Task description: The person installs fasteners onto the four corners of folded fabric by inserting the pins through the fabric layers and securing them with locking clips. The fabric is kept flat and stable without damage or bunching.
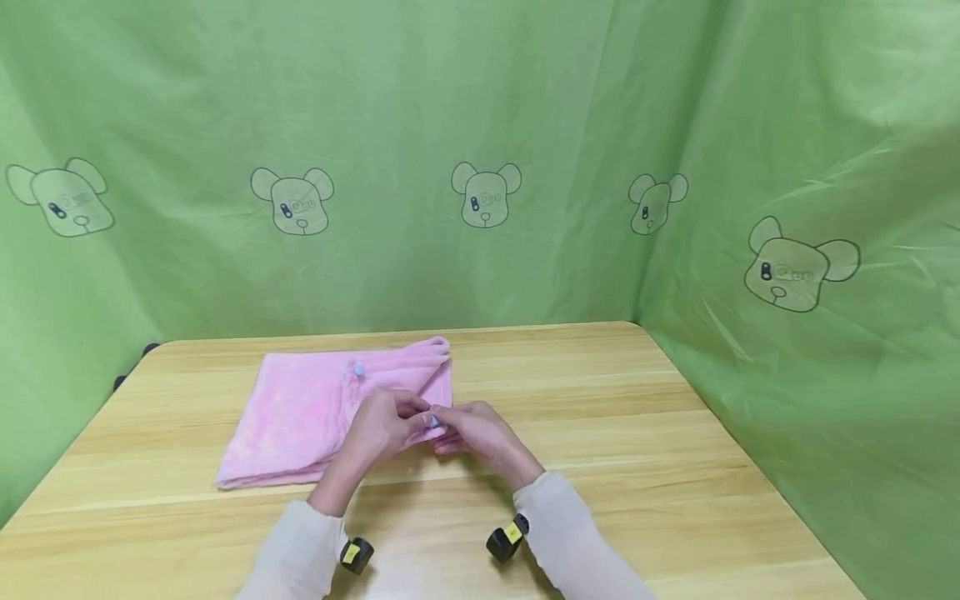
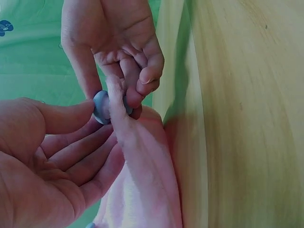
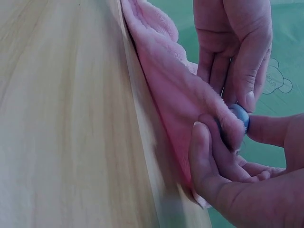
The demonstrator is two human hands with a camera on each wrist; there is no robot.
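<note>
A folded pink plush blanket point(image 1: 292, 412) lies on the table, its near right corner raised between the hands. On that corner sits a small round blue clip point(image 2: 101, 107), with blue on both faces of the cloth edge. My right hand point(image 1: 483, 435) pinches it, thumb on one face and fingers on the other, as the right wrist view shows. My left hand point(image 1: 381, 427) holds the same clip from the other side, thumb tip against its rim and fingers by the cloth. A second blue clip point(image 1: 358, 370) is on the blanket farther back.
The wooden table point(image 1: 637, 467) reaches out on both sides of the blanket. Green curtains point(image 1: 405, 83) with bear-head drawings hang behind and at the sides. A black wrist camera point(image 1: 356, 554) is on the left sleeve, another camera point(image 1: 507, 538) on the right.
</note>
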